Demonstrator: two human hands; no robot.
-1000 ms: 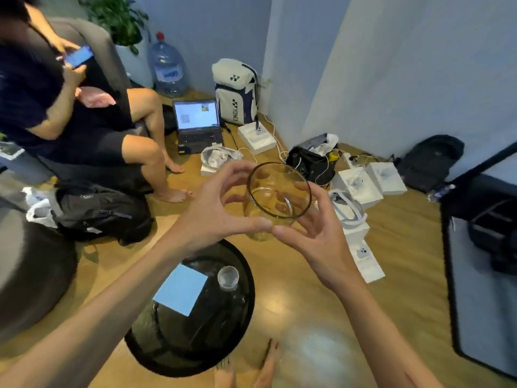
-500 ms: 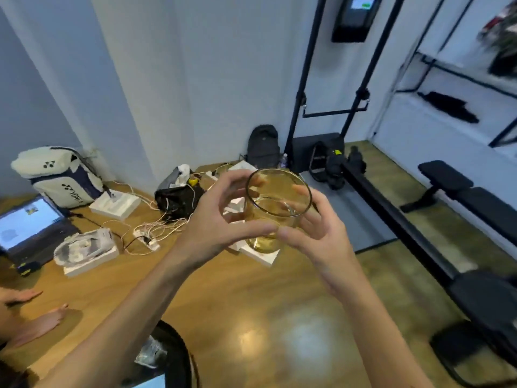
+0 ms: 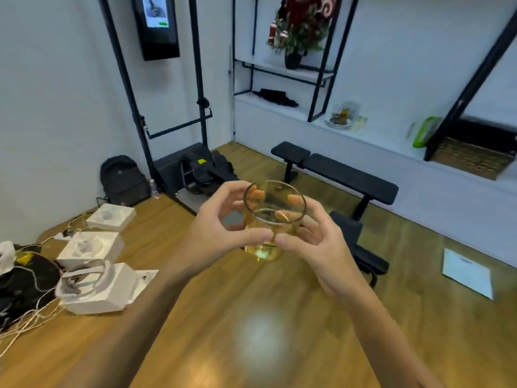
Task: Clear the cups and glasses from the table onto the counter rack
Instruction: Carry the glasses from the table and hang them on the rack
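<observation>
At the centre of the frame the left hand (image 3: pixel 223 233) and the right hand (image 3: pixel 316 242) cup one glass (image 3: pixel 270 219) between them, each with its fingers curled round the wall and its thumb pressed to the near side, the two thumbs almost meeting below the rim. The glass stands upright, held out in front of the body with both forearms reaching forward from the lower edge of the frame, well above the wooden floor (image 3: pixel 251 331); a little pale yellow liquid lies in its bottom. This reads as the carrying step: the glass is off the table and on its way, not yet set down. The likely goal is the white counter (image 3: pixel 372 135) along the wall at the upper right, where a plate with glassware (image 3: pixel 342 116) stands under a black frame; whether that is the rack I cannot tell. The next move calls for keeping the glass level so the liquid stays in, and for a path round the black bench (image 3: pixel 335 172) that lies between the hands and the counter. White boxes (image 3: pixel 95 264) and loose cables sit on the floor at the lower left.
</observation>
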